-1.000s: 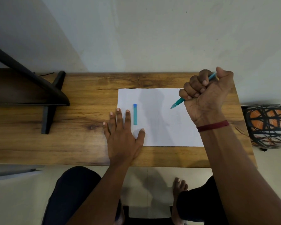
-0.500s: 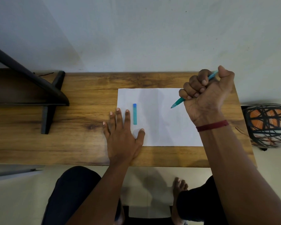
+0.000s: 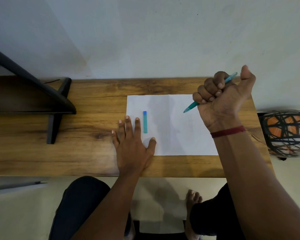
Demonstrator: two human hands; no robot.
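A white sheet of paper (image 3: 177, 125) lies on the wooden table (image 3: 93, 153). A teal pen cap (image 3: 145, 121) rests on the sheet's left part. My left hand (image 3: 133, 144) lies flat, fingers spread, pressing the paper's left edge, just left of the cap. My right hand (image 3: 222, 101) is raised above the sheet's right side and grips a teal pen (image 3: 191, 106) in a fist, thumb up, with the tip pointing down-left toward the paper. A red thread circles that wrist.
A black metal shelf bracket (image 3: 55, 108) stands on the table's left part. A black wire basket with orange contents (image 3: 286, 132) sits off the table's right end. A grey wall runs behind. My knees and a bare foot show below the front edge.
My right hand with the pen has lifted very slightly. The left hand, cap and paper have not moved.
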